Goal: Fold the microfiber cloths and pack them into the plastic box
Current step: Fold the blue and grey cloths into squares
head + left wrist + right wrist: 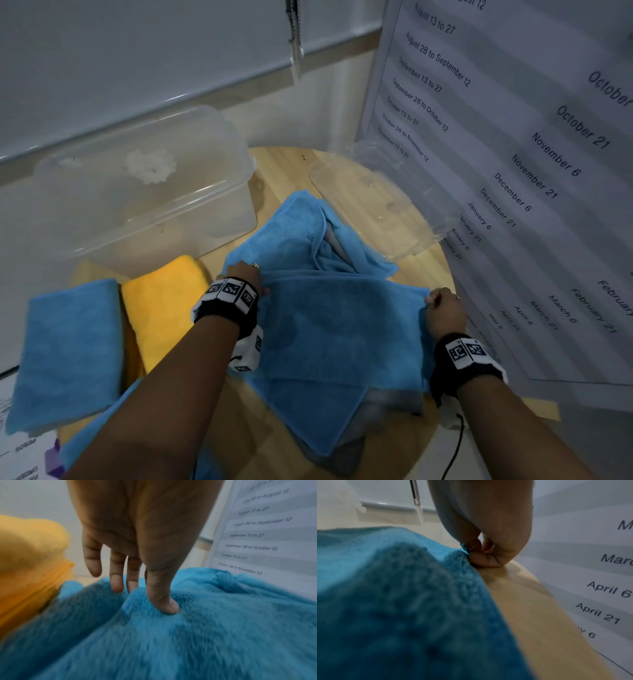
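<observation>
Left hand (245,274): it holds the left far corner of the blue microfiber cloth (339,325); in the left wrist view the thumb (164,601) presses into the pile from above and the fingers (116,582) go behind the edge, so the cloth is pinched between them.
Right hand (443,308): curled tight on the right far corner of the same cloth; the right wrist view shows the corner nipped between thumb and fingertips (485,561), the knuckles low on the wood.
Blue microfiber cloth: spread in the middle of the round wooden table (394,455), its far edge stretched between the two hands; beyond that edge more blue cloth lies crumpled, with something grey inside the folds.
Plastic box (144,192): clear, lid off, at the far left of the table; whether any cloth is inside, I cannot tell.
Lid (380,202): clear, lying flat at the far right, beside the crumpled blue cloth.
Folded cloths: a folded yellow cloth (164,308) in front of the box, and a folded blue cloth (68,346) to its left.
Printed date chart (513,178): on the right, next to the table.
</observation>
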`<move>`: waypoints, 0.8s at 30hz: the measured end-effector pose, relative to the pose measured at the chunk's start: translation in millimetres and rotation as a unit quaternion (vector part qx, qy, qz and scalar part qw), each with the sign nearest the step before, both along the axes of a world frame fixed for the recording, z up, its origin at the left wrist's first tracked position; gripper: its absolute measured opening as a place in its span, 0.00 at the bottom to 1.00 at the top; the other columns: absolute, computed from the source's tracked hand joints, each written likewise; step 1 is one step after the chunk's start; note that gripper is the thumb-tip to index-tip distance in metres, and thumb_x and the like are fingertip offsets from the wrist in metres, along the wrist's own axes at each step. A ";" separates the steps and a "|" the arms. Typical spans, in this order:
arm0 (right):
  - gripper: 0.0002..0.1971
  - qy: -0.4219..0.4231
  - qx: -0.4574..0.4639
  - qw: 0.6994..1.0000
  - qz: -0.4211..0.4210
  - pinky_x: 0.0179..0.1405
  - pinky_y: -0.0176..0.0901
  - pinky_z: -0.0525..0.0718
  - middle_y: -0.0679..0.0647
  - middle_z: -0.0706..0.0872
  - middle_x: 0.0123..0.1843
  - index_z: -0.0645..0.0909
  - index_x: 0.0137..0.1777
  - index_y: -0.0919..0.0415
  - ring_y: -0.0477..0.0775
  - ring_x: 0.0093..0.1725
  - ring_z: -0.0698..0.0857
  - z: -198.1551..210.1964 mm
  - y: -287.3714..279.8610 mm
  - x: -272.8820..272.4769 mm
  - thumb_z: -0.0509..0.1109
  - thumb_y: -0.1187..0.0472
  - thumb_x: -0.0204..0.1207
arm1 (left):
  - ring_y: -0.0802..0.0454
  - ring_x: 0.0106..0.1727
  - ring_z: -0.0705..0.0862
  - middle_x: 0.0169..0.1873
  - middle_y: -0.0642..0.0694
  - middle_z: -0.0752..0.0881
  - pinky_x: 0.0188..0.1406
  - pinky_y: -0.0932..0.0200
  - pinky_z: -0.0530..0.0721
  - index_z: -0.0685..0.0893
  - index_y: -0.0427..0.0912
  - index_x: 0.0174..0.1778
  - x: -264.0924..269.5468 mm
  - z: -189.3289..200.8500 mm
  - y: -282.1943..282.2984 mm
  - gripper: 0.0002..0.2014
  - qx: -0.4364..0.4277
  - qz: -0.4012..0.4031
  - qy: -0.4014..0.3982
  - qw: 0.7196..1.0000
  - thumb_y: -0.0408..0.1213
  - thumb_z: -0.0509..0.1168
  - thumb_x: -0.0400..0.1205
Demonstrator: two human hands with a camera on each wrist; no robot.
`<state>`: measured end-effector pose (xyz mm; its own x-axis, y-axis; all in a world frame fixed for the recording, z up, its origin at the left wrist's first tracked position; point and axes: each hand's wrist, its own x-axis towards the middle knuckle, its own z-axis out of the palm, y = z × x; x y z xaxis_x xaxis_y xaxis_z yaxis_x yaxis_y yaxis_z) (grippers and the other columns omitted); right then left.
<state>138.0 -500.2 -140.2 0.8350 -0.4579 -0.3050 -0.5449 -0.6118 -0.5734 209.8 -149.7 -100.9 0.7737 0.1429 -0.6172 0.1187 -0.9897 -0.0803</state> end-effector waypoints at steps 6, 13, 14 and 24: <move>0.07 0.003 -0.002 1.000 -0.008 0.42 0.43 0.67 0.61 0.76 0.45 0.70 0.43 0.63 0.60 0.46 0.76 -2.8 0.1 0.0 0.58 0.75 0.76 | 0.45 0.56 0.80 0.42 0.49 0.77 0.66 0.44 0.72 0.81 0.50 0.43 13.3 36.6 -4.7 0.01 -0.068 0.061 -0.087 0.992 0.42 0.65 0.80; 0.05 0.004 -0.006 1.000 -0.020 0.40 0.47 0.66 0.57 0.72 0.42 0.65 0.44 0.61 0.58 0.40 0.71 -2.9 -0.3 -1.7 0.54 0.69 0.81 | 0.44 0.59 0.79 0.50 0.46 0.81 0.65 0.46 0.66 0.80 0.49 0.48 15.7 27.7 -15.3 0.08 -0.072 0.114 -0.091 0.987 0.34 0.58 0.81; 0.05 0.013 -0.009 1.000 -0.019 0.40 0.47 0.67 0.55 0.72 0.41 0.66 0.44 0.60 0.58 0.40 0.72 -3.4 -0.6 -1.4 0.54 0.68 0.81 | 0.44 0.60 0.78 0.52 0.46 0.82 0.66 0.45 0.64 0.81 0.48 0.50 14.0 23.2 -16.7 0.08 -0.076 0.128 -0.079 0.986 0.34 0.58 0.81; 0.21 -0.191 -0.102 0.958 0.190 0.68 0.59 0.74 0.68 0.69 0.76 0.70 0.72 0.65 0.69 0.72 0.70 24.4 64.3 -39.6 0.59 0.64 0.78 | 0.35 0.75 0.70 0.77 0.36 0.67 0.68 0.38 0.75 0.73 0.40 0.73 -84.0 10.0 -110.0 0.29 -0.204 -0.097 -0.271 0.936 0.46 0.44 0.79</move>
<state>98.4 -435.9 -115.8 0.9859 -0.1165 0.1198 -0.0350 -0.8448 -0.5339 125.8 -259.7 -90.9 0.9759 -0.1946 -0.0987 -0.1524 -0.9317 0.3296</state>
